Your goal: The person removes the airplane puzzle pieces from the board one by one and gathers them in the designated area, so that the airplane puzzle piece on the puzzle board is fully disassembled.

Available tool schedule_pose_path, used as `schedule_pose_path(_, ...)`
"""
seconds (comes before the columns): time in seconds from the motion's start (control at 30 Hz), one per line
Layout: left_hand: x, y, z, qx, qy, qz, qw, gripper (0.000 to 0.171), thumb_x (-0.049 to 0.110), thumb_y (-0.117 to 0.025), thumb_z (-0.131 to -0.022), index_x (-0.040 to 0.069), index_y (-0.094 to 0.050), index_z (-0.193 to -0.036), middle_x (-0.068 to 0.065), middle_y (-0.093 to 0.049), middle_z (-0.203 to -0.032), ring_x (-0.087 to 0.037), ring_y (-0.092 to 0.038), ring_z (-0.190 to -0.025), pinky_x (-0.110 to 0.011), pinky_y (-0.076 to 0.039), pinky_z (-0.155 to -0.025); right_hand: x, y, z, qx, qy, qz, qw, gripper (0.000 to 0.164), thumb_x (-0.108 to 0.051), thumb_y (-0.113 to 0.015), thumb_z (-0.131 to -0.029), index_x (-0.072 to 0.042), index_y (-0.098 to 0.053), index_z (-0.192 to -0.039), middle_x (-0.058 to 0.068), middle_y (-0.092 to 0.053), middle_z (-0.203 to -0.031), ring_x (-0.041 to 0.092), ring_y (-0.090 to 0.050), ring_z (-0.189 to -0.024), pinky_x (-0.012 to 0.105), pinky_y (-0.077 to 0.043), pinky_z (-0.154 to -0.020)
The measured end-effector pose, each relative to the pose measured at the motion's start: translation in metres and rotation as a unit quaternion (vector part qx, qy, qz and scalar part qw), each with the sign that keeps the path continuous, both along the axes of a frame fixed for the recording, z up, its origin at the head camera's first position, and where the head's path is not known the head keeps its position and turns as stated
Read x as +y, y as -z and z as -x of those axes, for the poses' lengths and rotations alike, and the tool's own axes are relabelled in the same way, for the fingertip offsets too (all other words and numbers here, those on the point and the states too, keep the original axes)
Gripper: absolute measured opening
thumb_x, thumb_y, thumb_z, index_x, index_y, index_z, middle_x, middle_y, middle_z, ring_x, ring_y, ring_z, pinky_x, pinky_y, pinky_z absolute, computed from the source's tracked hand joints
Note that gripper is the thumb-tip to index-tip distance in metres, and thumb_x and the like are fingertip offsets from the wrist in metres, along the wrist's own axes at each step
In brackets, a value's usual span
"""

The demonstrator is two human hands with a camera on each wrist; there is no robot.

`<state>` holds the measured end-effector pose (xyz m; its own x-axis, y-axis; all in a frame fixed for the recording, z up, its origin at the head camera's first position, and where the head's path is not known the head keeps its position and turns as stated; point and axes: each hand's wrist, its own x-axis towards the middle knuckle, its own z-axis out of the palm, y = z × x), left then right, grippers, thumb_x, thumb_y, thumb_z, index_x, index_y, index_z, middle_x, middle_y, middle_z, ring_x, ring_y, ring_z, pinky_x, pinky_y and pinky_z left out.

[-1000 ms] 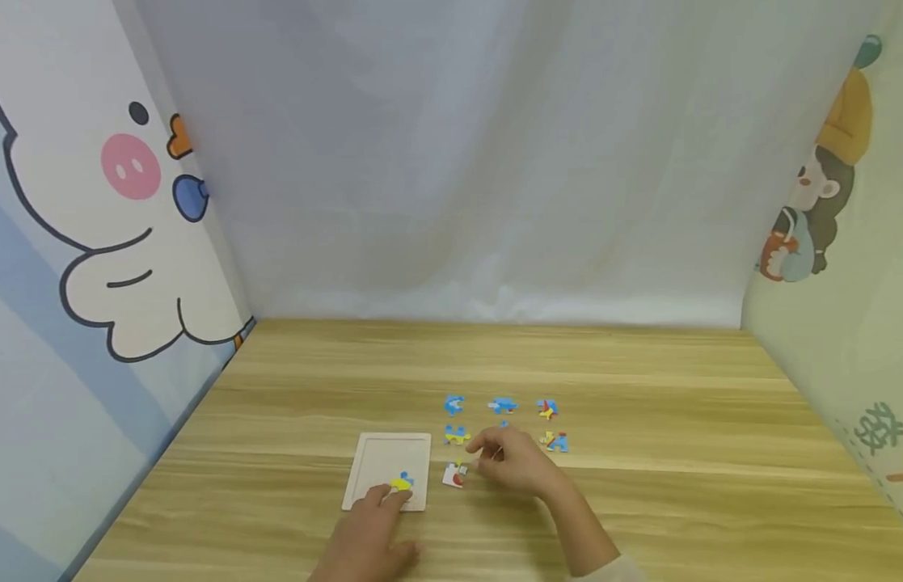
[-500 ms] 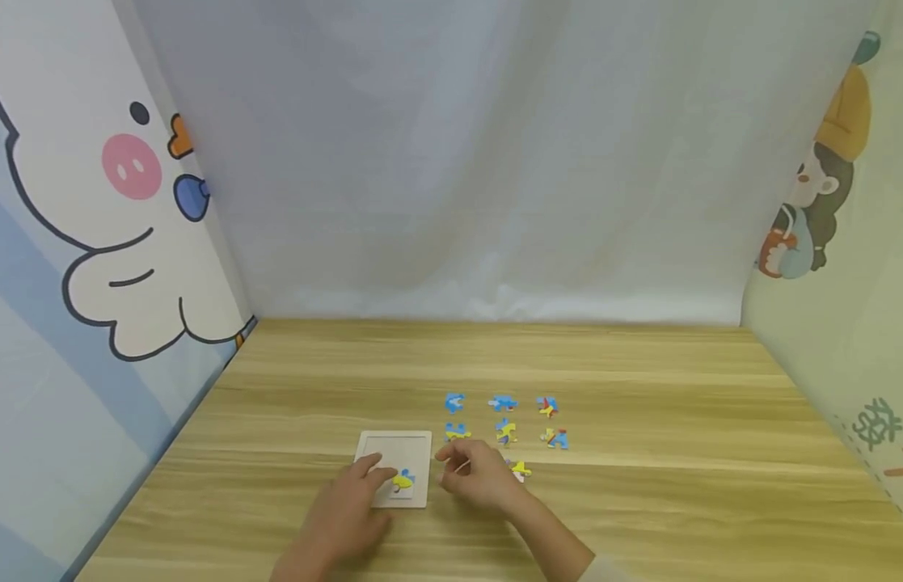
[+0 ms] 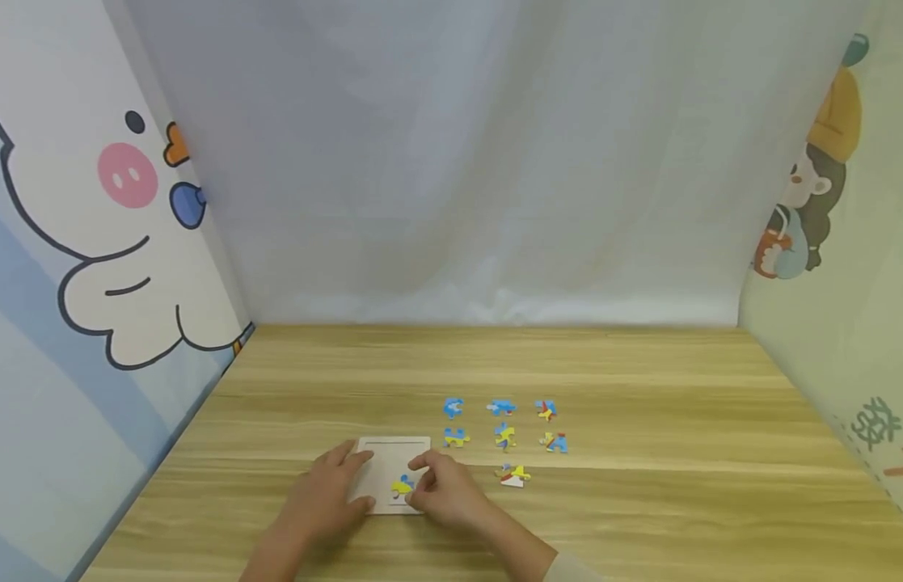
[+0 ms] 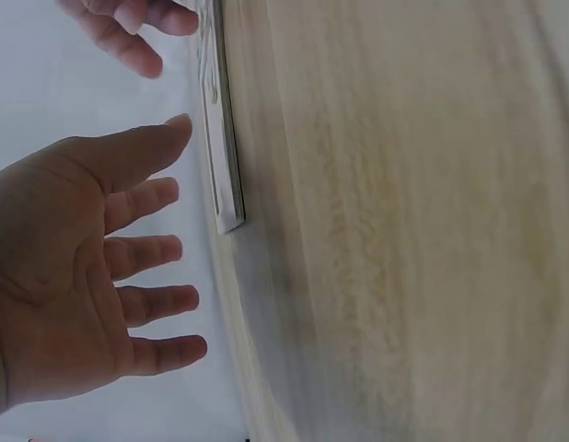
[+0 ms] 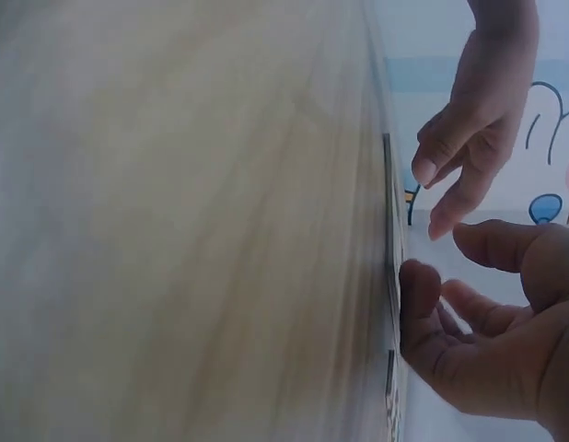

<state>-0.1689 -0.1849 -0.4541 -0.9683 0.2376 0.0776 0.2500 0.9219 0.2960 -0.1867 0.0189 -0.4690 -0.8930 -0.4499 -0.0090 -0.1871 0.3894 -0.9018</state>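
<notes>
A pale square puzzle tray [image 3: 378, 465] lies on the table, with one yellow-and-blue puzzle piece [image 3: 402, 487] in its lower right part. My left hand [image 3: 316, 495] is at the tray's left side, fingertips over its edge; in the left wrist view that hand [image 4: 73, 267] has its fingers extended and spread. Over the tray's right edge, my right hand [image 3: 451, 491] has thumb and fingers curled in a pinch around a puzzle piece that the fingers mostly hide. The right wrist view shows the curled right hand [image 5: 505, 359] low at the tray, the piece not discernible.
Several loose puzzle pieces lie in rows to the right of the tray, among them a blue piece [image 3: 453, 407], a yellow-and-blue piece [image 3: 505, 436] and a yellow, red and white piece [image 3: 514, 475]. A white curtain [image 3: 495, 162] hangs behind the wood-grain table [image 3: 640, 404].
My right hand has moved left from the loose pieces to the tray, and the white-and-red piece beside the tray is out of sight. My left hand has drawn back to the tray's left edge.
</notes>
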Motion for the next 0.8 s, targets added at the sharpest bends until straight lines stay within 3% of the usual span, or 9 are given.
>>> schedule_pose_path(0.27,0.0,0.0,0.004,-0.063,0.004,-0.002,0.998,0.058,0.027,-0.075,-0.077,0.009,-0.055,-0.128,-0.022,-0.037,-0.14,-0.049,-0.036,-0.121,-0.07,-0.032,-0.084,-0.009,0.004,0.005,0.008,0.026,-0.054,0.998,0.042,0.0,-0.07,-0.074,0.001,-0.059,-0.114,0.0,-0.051,-0.069,0.013,-0.049,-0.059,0.026,-0.042,-0.051)
schedule_pose_path(0.63,-0.008,0.002,0.007,-0.1,0.019,-0.006,0.9948,0.058,0.029,-0.073,-0.079,0.006,-0.054,-0.129,-0.024,-0.04,-0.137,-0.053,-0.038,-0.117,-0.064,-0.034,-0.089,-0.018,-0.001,0.003,0.033,0.018,-0.112,0.993,0.035,0.003,-0.072,-0.072,-0.003,-0.067,-0.106,-0.001,-0.048,-0.064,0.008,-0.041,-0.047,0.02,-0.033,-0.041)
schedule_pose_path(0.8,-0.008,0.002,0.008,-0.102,0.018,-0.004,0.9946,0.057,0.029,-0.073,-0.08,0.006,-0.054,-0.129,-0.023,-0.041,-0.137,-0.054,-0.037,-0.117,-0.065,-0.034,-0.089,-0.018,-0.002,0.004,0.031,0.023,-0.121,0.992,0.033,0.001,-0.073,-0.073,-0.005,-0.067,-0.105,-0.002,-0.048,-0.064,0.009,-0.043,-0.05,0.021,-0.035,-0.044)
